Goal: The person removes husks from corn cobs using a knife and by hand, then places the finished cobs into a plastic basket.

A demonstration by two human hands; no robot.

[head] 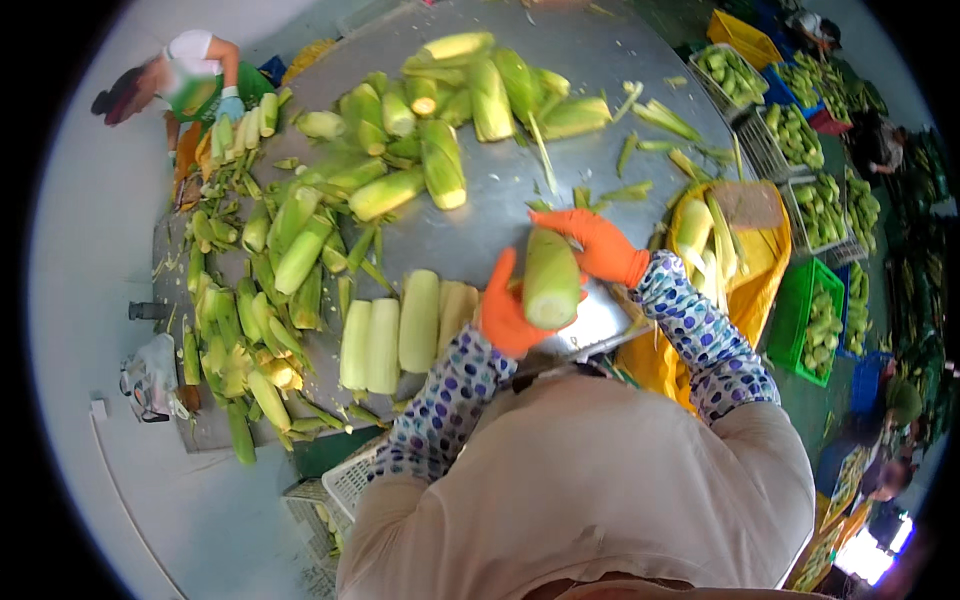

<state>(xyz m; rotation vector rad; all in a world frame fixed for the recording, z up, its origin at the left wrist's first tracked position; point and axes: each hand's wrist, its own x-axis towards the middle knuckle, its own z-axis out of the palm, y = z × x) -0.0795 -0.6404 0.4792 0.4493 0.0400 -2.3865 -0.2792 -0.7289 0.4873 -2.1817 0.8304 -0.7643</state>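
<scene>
My left hand (pixel 511 307), in an orange glove, grips the lower part of a green ear of corn in its husk (pixel 551 277). At the ear's upper right is my right hand (pixel 600 244), gloved in orange too, its fingers against the ear's upper side; whether it grips is hard to tell. Several trimmed pale-green ears (pixel 418 321) lie side by side left of my left hand. Beyond my hands, a heap of ears in green husks (pixel 444 165) lies on the metal table (pixel 495 225). A shiny metal tray (pixel 592 319) shows below my right hand.
Husk scraps and ears cover the table's left side. A yellow bag (pixel 757 289) with husks hangs at the right edge. Crates of corn, one a green crate (pixel 787 319), stand on the floor. A co-worker (pixel 199 82) handles ears at the upper left; other people are at the far right.
</scene>
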